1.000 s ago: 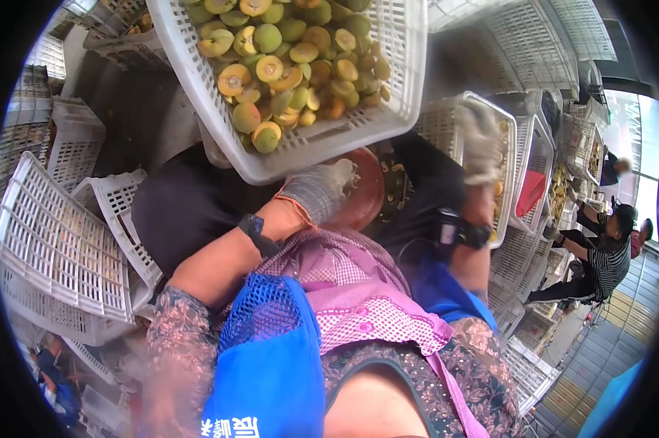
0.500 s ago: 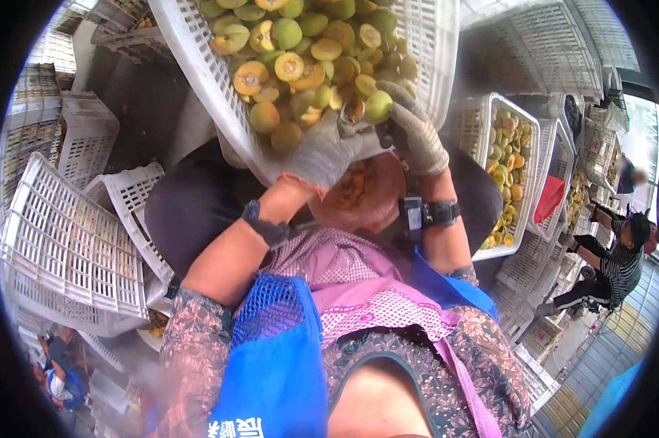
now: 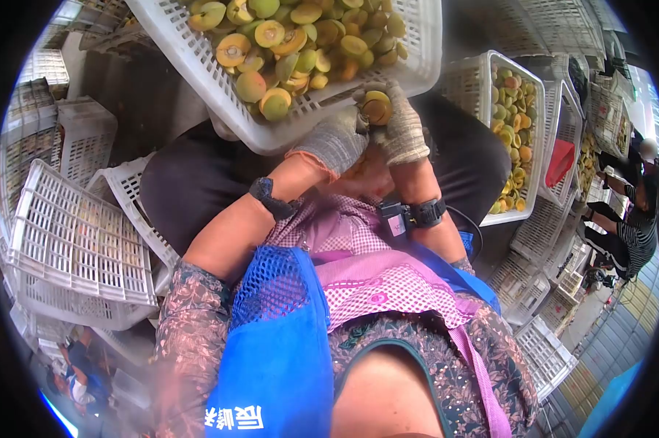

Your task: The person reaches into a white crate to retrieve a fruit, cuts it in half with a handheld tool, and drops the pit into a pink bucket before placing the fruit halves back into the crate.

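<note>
My right hand, in a grey knit glove, pinches a halved apricot-like fruit with its orange-brown cut face showing. Close beside it on the left is my left hand, gloved too, with its fingers curled closed near the fruit. What those fingers hold, if anything, is hidden. Just above both hands, a white plastic crate tilts toward me, holding many green and yellow halved fruits. A pinkish container between my knees is mostly covered by my hands and wrists.
Another white crate of cut fruit stands to the right, with a red object beyond it. Stacked white crates crowd the left. A person in a striped top is at the far right; another person is at lower left.
The fruit in my right hand showed its green skin before; now its cut face shows. The crate and hands sit differently in view, and the pinkish container is more covered.
</note>
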A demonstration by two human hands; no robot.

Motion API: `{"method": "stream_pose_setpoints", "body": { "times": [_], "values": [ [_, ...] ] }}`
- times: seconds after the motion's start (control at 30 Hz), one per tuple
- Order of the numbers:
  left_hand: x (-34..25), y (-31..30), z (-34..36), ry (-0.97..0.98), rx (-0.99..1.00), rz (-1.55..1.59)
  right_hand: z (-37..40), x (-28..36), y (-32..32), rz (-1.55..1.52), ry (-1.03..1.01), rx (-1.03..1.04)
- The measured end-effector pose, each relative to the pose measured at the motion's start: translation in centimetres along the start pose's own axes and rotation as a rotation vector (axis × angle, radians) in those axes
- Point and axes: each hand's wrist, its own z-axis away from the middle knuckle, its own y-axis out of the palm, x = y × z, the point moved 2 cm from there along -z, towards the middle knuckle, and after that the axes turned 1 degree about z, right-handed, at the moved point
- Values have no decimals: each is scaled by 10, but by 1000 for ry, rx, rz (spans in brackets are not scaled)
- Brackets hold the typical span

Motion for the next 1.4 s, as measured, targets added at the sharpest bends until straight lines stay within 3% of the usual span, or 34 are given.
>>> {"method": "stream_pose_setpoints", "body": {
  "times": [0.1,0.2,0.27,0.3,0.37,0.5,0.53,0.57,0.6,0.73,0.8,0.87,0.9,0.97,1.0,1.03,1.07,1.1,1.13,1.17,1.2,1.23,1.27,1.3,1.37,1.4],
  "values": [
    [-2,-4,4,97,-12,-82,11,10,15,-247,45,-112],
    [-22,-22,7,36,-7,101,11,3,14,-205,-22,-31],
    [-36,-38,13,273,165,-106,11,3,20,-278,33,-111],
    [-32,-33,12,271,166,-104,12,2,21,-348,83,-192],
    [-24,-20,9,72,159,68,14,2,18,-260,88,-155],
    [-30,-21,21,183,94,236,19,12,22,31,-24,-78],
    [-32,-18,24,13,51,299,18,12,21,33,-22,-78],
    [-31,-18,22,-153,7,358,15,12,22,-178,42,-47],
    [-28,-18,18,-151,8,357,13,10,23,-390,109,-15],
    [-28,-23,22,72,103,147,13,8,29,-400,125,-64],
    [-23,-21,22,134,111,113,14,10,27,100,-71,-38],
    [-3,-1,19,-71,250,281,8,3,20,188,-129,-13],
    [-12,-13,20,-73,250,283,5,-2,17,276,-187,14],
    [-26,-31,25,-262,548,415,4,-10,11,280,-210,52],
    [-19,-25,25,-260,543,415,3,-11,10,282,-234,90],
    [-8,-11,25,-90,525,197,4,-10,8,282,-237,92],
    [1,1,27,79,503,-23,9,-3,15,205,-33,68],
    [10,6,30,81,506,-25,14,0,17,127,171,42],
    [16,8,31,262,375,200,12,-3,7,551,-237,214],
    [17,5,31,442,242,423,15,3,12,550,-243,205],
    [2,-5,29,447,253,425,23,8,16,107,21,88],
    [-9,-10,22,221,477,272,28,10,18,-335,273,-28],
    [-17,-13,20,-8,686,108,28,3,9,-427,372,38],
    [-9,-2,22,1,684,100,30,3,7,-428,360,38],
    [-8,4,29,509,-55,-84,34,6,5,-241,115,125],
    [-12,-2,30,520,-46,-85,35,7,-2,-252,66,246]
  ]
}}
